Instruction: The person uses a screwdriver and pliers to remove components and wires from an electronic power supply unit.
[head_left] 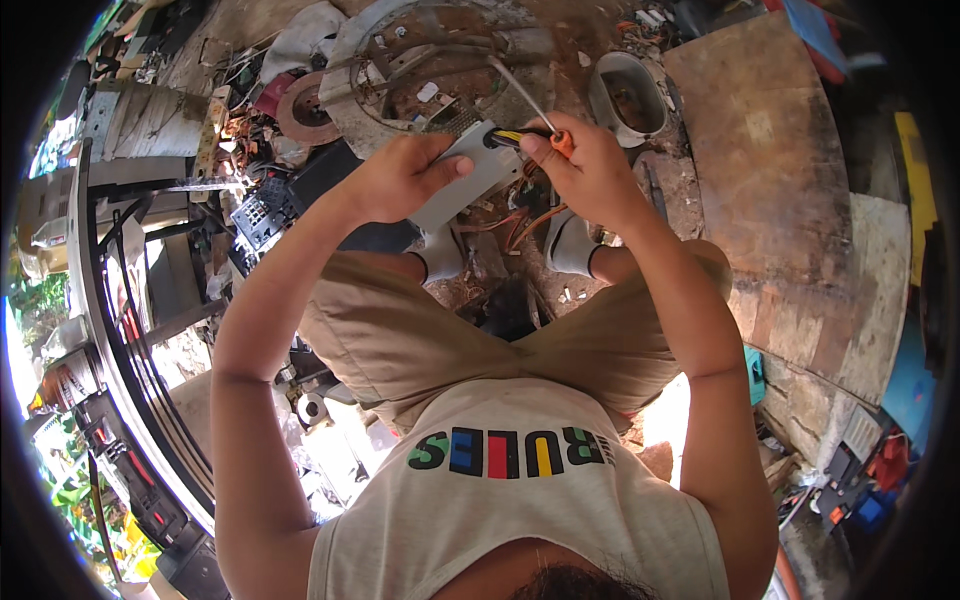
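In front of me, above my feet, is a grey metal box (462, 192) that looks like a computer power supply, held tilted. My left hand (412, 178) is closed on its left side, the thumb on the flat grey face. A bundle of black and yellow wires (508, 135) comes out of a hole near its upper edge. My right hand (592, 172) pinches these wires beside the box. The same hand also keeps a screwdriver (560, 143) with an orange handle, its metal shaft pointing up and to the left. More loose wires (525, 225) hang below the right hand.
A round concrete ring (350, 85) with scraps inside lies ahead. To its right stands an oval metal container (628, 98). A large stained wooden board (765, 150) lies on the right. Plastic and metal scrap (262, 212) crowds the left, near a long metal frame (88, 260).
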